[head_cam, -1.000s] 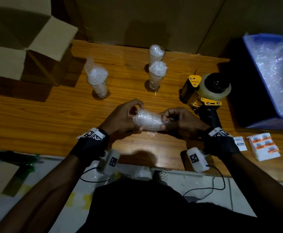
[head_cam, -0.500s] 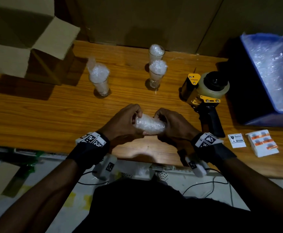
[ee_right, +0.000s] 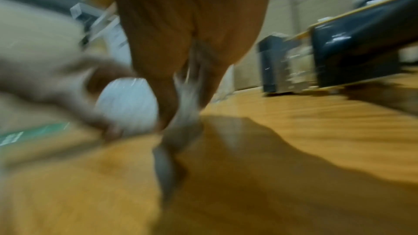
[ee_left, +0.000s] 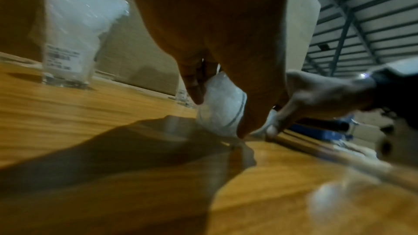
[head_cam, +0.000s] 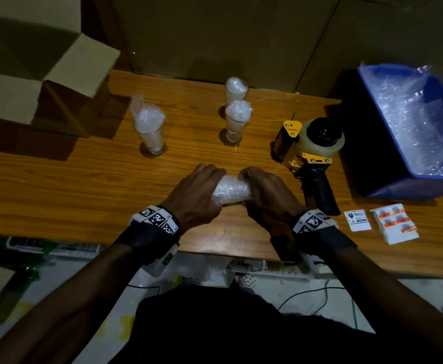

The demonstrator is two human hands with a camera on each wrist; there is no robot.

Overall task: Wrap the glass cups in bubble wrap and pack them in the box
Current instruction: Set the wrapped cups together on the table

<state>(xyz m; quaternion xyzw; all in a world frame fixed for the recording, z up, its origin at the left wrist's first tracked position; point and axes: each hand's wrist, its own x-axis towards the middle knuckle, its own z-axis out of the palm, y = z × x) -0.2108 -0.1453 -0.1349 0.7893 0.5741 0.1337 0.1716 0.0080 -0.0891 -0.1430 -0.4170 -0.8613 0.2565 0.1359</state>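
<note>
Head view shows both hands, the left hand (head_cam: 196, 195) and right hand (head_cam: 263, 197), curled around a bubble-wrapped cup (head_cam: 231, 191) lying sideways just above the bench (head_cam: 57, 185), with the open box (head_cam: 44, 72) at ten o'clock.

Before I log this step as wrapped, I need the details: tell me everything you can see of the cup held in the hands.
The wrapped cup is covered in clear, whitish bubble wrap, so the glass itself is hidden. It lies on its side, pointing left to right, just above the wooden table's near edge. The left hand grips one end and the right hand grips the other, fingers curled around it. No tape is visible on it.
</note>
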